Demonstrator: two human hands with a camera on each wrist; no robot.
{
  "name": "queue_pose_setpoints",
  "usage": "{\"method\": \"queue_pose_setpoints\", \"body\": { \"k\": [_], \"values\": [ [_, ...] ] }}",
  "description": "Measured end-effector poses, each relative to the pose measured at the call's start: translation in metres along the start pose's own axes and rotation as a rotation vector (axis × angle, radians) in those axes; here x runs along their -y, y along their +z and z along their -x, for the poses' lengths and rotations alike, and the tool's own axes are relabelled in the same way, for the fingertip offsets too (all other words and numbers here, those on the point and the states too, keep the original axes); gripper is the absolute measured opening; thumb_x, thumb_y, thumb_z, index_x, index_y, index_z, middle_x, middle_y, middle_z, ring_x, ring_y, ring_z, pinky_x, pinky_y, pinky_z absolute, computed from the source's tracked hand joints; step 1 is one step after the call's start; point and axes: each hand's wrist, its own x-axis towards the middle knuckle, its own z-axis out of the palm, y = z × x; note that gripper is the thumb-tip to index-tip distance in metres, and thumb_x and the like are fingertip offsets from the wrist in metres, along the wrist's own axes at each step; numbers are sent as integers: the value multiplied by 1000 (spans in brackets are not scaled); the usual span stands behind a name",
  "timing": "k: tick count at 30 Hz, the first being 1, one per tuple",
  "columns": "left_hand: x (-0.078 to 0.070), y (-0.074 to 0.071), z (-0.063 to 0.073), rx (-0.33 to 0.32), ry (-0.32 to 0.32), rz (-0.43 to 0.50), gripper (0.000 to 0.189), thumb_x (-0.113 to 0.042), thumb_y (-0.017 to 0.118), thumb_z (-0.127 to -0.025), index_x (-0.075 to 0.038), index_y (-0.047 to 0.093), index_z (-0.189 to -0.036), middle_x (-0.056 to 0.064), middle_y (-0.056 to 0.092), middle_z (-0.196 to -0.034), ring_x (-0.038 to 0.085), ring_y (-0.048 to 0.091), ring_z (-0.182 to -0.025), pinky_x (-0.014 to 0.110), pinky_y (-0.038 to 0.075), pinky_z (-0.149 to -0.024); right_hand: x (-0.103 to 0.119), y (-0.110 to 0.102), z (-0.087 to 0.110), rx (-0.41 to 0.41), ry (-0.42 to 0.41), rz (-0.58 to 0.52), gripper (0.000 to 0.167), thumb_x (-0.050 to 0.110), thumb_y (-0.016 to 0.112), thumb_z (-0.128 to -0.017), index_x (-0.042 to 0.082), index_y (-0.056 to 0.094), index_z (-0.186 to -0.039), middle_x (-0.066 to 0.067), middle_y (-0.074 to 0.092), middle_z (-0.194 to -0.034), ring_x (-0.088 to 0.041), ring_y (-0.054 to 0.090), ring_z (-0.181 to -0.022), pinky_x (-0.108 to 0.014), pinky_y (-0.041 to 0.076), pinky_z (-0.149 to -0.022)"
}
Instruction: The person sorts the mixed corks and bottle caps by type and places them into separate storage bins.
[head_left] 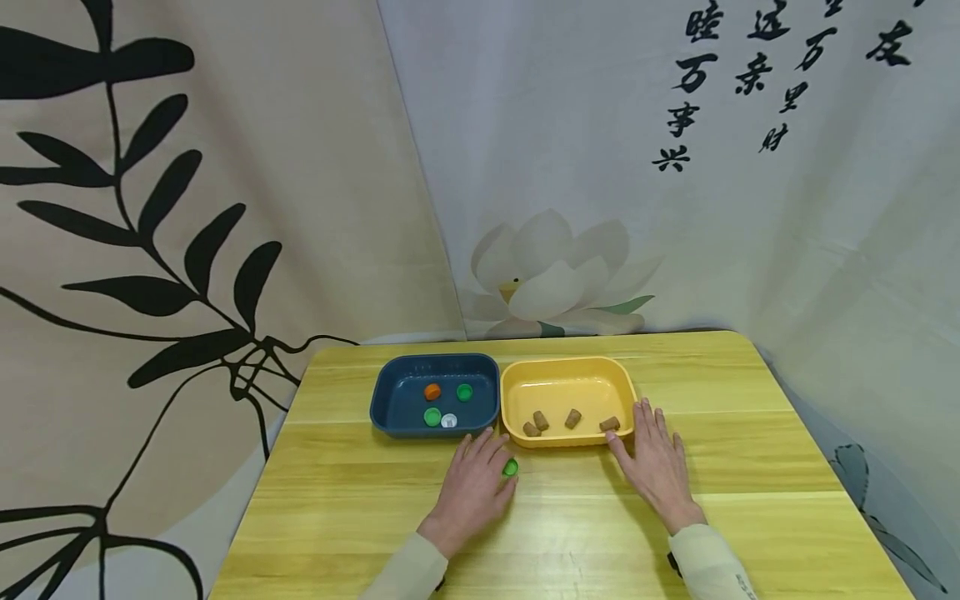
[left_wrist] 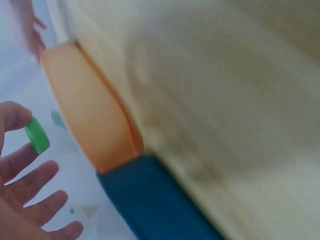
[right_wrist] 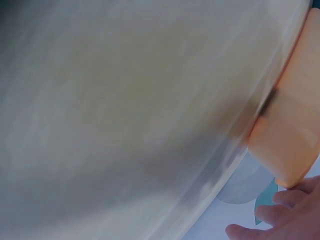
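Observation:
My left hand [head_left: 472, 483] pinches a green bottle cap [head_left: 511, 467] between thumb and a fingertip, just in front of where the two trays meet. The left wrist view shows that green cap [left_wrist: 37, 135] on edge, the other fingers spread. My right hand [head_left: 658, 462] touches the front right corner of the yellow tray [head_left: 566, 364], thumb at the front rim and straight fingers along the side. Several brown corks [head_left: 573, 418] lie in that tray. The dark blue tray [head_left: 435, 361] holds an orange cap [head_left: 432, 391], two green caps [head_left: 464, 392] and a white one [head_left: 448, 421].
Both trays stand side by side, close together, toward the back of the wooden table [head_left: 360, 508]. Behind the table's back edge hangs a printed curtain [head_left: 330, 208] with plant and flower patterns.

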Motion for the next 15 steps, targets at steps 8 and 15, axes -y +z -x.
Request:
{"method": "queue_pose_setpoints", "body": {
  "k": [8, 15],
  "values": [
    [34, -18, -17, -160, -74, 27, 33, -31, 76, -94, -14, 73, -121, 6, 61, -146, 33, 47, -143, 62, 35, -116, 1, 0, 0, -1, -2, 0, 89, 61, 43, -105, -4, 22, -162, -24, 17, -169, -49, 18, -153, -77, 17, -113],
    [56, -25, -37, -148, -170, 57, 32, -31, 76, -95, -14, 72, -122, 9, 58, -148, 38, 45, -144, 65, 32, -116, 2, -1, 1, 2, 0, 4, 89, 61, 42, -106, -5, 21, -162, -25, 17, -169, -49, 18, -153, -77, 16, -113]
  ]
}}
